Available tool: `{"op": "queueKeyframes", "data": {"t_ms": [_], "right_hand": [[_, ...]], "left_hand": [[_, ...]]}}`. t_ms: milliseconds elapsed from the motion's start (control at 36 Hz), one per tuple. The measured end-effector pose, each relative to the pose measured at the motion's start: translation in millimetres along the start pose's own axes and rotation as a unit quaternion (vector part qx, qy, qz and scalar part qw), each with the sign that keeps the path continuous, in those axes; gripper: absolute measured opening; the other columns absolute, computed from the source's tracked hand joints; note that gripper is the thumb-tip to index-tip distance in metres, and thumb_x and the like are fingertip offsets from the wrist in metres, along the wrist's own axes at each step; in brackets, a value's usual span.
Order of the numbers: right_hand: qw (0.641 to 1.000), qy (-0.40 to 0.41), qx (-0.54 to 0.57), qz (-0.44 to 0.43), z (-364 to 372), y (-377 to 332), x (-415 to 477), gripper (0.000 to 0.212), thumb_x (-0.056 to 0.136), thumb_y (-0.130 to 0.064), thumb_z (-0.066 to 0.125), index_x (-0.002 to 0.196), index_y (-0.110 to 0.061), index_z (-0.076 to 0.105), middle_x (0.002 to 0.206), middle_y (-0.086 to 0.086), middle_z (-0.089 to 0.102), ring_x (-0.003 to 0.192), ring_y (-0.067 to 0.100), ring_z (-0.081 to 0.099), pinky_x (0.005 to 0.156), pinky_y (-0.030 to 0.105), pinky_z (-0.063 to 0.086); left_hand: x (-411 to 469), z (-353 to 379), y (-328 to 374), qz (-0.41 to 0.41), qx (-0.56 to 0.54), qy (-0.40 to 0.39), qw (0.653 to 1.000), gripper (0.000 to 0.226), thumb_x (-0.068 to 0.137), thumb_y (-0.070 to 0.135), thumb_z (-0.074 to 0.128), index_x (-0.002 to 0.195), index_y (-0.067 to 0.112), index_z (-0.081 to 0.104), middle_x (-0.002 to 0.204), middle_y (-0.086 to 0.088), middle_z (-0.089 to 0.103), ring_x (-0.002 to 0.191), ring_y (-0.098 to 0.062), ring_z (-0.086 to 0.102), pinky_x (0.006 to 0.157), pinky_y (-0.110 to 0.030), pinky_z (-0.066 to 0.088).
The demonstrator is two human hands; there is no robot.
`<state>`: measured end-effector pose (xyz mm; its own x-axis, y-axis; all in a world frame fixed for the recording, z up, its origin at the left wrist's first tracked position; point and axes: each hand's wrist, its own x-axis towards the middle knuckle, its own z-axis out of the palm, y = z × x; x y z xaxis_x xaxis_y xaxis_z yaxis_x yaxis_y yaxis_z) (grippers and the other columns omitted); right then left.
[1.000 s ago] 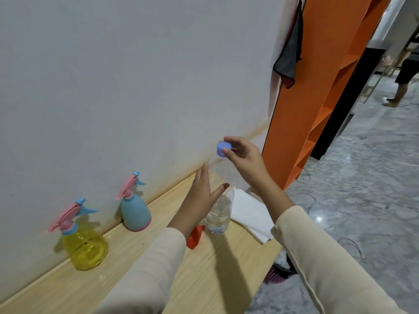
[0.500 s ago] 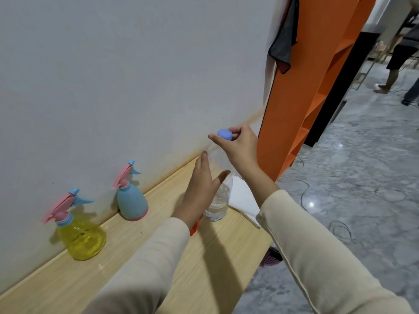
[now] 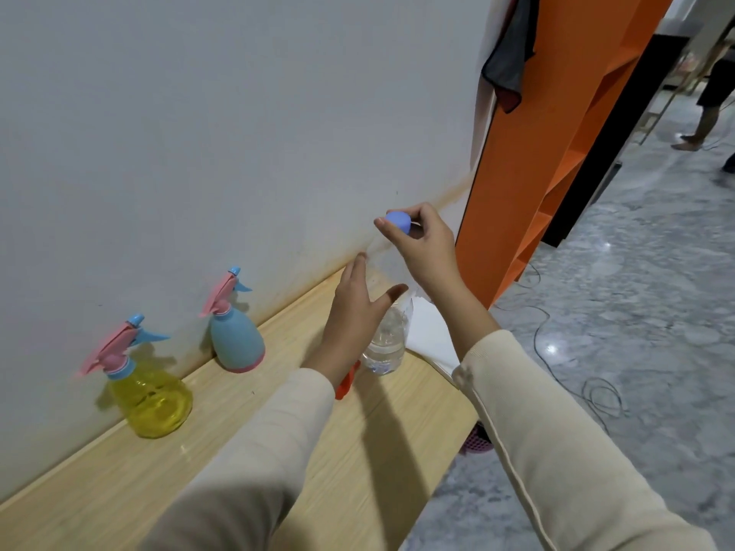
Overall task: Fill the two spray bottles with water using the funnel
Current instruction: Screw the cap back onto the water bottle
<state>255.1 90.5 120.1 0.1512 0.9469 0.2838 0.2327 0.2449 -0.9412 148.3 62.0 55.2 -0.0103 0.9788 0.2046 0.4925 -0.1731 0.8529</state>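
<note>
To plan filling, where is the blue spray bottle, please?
In the head view the blue spray bottle stands left of centre by the wall, between the yellow bottle and the left hand.

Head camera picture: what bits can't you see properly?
All in the head view:
- Orange object, perhaps the funnel: mostly hidden behind the left wrist.
- Clear bottle: its top is see-through and blurred; whether the left hand grips it is unclear.
- Blue cap: the right hand pinches it, hiding whether it's screwed on.
- Pink basket: hidden by the table edge.
</note>
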Motion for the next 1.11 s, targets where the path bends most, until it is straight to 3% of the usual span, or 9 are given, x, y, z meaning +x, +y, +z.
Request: {"op": "queueKeyframes", "data": {"t_ms": [167,361,500,584,667,778,889,1000,1111], "right_hand": [[0.998,0.046,0.026,-0.016,6.2,-0.4,-2.3,0.030,0.076,-0.026,0.077,0.080,-0.013,0.051,0.086,-0.003,0.063,0.074,0.004,0.057,0.066,0.011,0.046],[0.999,-0.018,0.006,-0.046,1.3,21.2,-8.9,0.028,0.084,-0.030,0.070,0.104,-0.018,0.055,0.095,-0.014,0.060,0.091,0.002,0.058,0.082,0.020,0.046],[0.994,-0.096,-0.028,-0.047,-7.3,45.4,-16.8,0.073,0.079,-0.036,0.074,0.139,-0.023,0.035,0.141,-0.012,0.043,0.128,-0.001,0.040,0.099,0.007,0.030],[0.993,-0.114,0.011,0.024,-9.9,64.4,-23.7,0.102,0.070,-0.041,0.080,0.148,-0.030,0.015,0.155,-0.012,0.021,0.140,0.005,0.025,0.111,0.022,0.024],[0.984,-0.148,0.038,0.089,-13.3,84.3,-31.1,0.114,0.067,-0.032,0.084,0.150,-0.030,0.007,0.155,-0.010,0.021,0.139,0.011,0.030,0.112,0.033,0.030],[0.984,-0.164,0.014,0.069,-14.8,105.2,-28.7,0.105,0.065,-0.026,0.086,0.146,-0.031,0.020,0.128,-0.034,0.040,0.131,0.004,0.040,0.106,0.027,0.036],[0.979,-0.186,0.005,0.079,-13.6,117.6,-21.4,0.098,0.062,-0.031,0.087,0.143,-0.026,0.031,0.134,-0.010,0.051,0.122,0.001,0.048,0.104,0.027,0.039],[0.976,-0.204,-0.028,0.062,-14.0,124.2,-15.5,0.085,0.058,-0.033,0.089,0.129,-0.029,0.043,0.128,-0.014,0.054,0.122,0.005,0.049,0.093,0.020,0.039],[0.971,-0.223,-0.067,0.047,-8.6,121.5,0.0,0.076,0.052,-0.042,0.089,0.115,-0.030,0.050,0.119,-0.017,0.058,0.115,0.010,0.055,0.096,0.036,0.047]], "left_hand": [[-3.2,3.2,-0.6,0.012,0.004,0.007,1.000,0.085,0.086,0.046,0.063,0.150,0.012,0.018,0.155,-0.005,0.026,0.141,-0.019,0.029,0.113,-0.039,0.031],[-5.7,-1.2,-10.4,0.034,0.002,-0.025,0.999,0.088,0.087,0.049,0.060,0.152,0.019,0.009,0.158,0.001,0.017,0.144,-0.010,0.018,0.117,-0.035,0.025],[-20.0,-3.9,-44.5,-0.042,0.033,-0.037,0.998,0.096,0.083,0.056,0.060,0.153,0.020,0.003,0.160,0.005,0.006,0.146,-0.009,0.008,0.113,-0.026,0.014],[-30.7,-4.5,-83.1,-0.114,0.118,-0.114,0.980,0.100,0.080,0.058,0.063,0.152,0.021,0.004,0.159,0.001,0.008,0.146,-0.015,0.007,0.117,-0.040,0.020],[-38.1,-2.2,-111.5,-0.169,0.186,-0.170,0.953,0.111,0.072,0.066,0.065,0.152,0.022,0.003,0.158,-0.003,0.011,0.146,-0.024,0.005,0.116,-0.049,0.021],[-38.7,5.7,-130.4,-0.194,0.220,-0.185,0.938,0.115,0.067,0.071,0.066,0.151,0.025,0.003,0.157,-0.003,0.014,0.144,-0.026,0.011,0.116,-0.048,0.021],[-32.8,12.9,-132.1,-0.198,0.211,-0.179,0.940,0.104,0.071,0.053,0.073,0.150,0.024,0.011,0.145,-0.003,0.031,0.130,-0.023,0.035,0.104,-0.039,0.039],[-25.5,14.2,-128.1,-0.192,0.197,-0.148,0.950,0.089,0.069,0.033,0.076,0.142,0.017,0.027,0.130,-0.002,0.040,0.114,-0.019,0.044,0.086,-0.031,0.045],[-20.6,10.9,-122.1,-0.235,0.165,-0.100,0.953,0.079,0.065,0.026,0.079,0.129,0.017,0.034,0.120,0.000,0.043,0.097,-0.016,0.047,0.067,-0.023,0.045]]}}
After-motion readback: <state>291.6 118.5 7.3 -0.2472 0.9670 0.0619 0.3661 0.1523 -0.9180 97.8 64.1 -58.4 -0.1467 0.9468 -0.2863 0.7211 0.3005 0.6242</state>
